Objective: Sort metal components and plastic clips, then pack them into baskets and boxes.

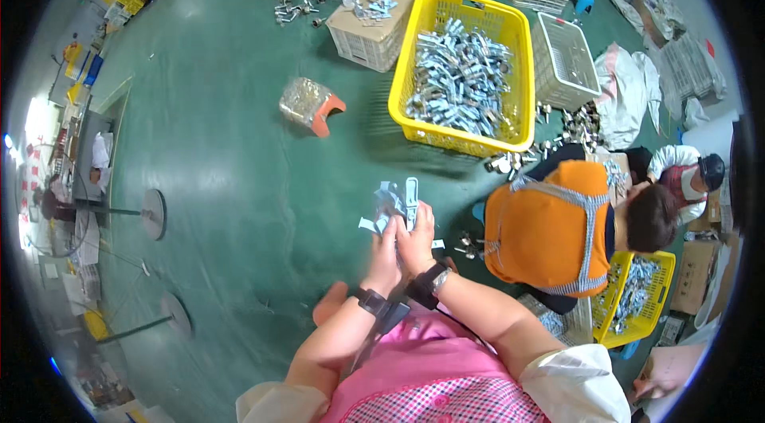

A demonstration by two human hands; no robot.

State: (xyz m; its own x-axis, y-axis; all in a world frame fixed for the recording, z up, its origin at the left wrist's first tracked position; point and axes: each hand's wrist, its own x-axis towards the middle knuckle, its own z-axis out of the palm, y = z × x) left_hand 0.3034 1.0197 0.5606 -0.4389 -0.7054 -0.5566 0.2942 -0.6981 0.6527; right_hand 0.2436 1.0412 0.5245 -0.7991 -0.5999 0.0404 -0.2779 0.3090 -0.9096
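Observation:
My left hand (384, 262) and my right hand (417, 243) are close together in front of me, their fingers closed round a loose bunch of flat grey-blue metal pieces (390, 198). One longer slotted metal piece (412, 193) stands upright by the right fingertips. Some pieces stick out to the left, blurred at their edges. Which pieces each hand grips cannot be fully told. Beyond the hands stands a yellow plastic basket (458, 139), heaped with similar metal pieces (462, 76). Both wrists wear black bands.
Close on my right sits a person in an orange top (550, 220), with another yellow basket (668, 280) behind. A small orange-ended stool (327, 115) and a carton (370, 47) lie ahead. Beside the big basket are a white crate (588, 87) and loose metal parts (582, 127).

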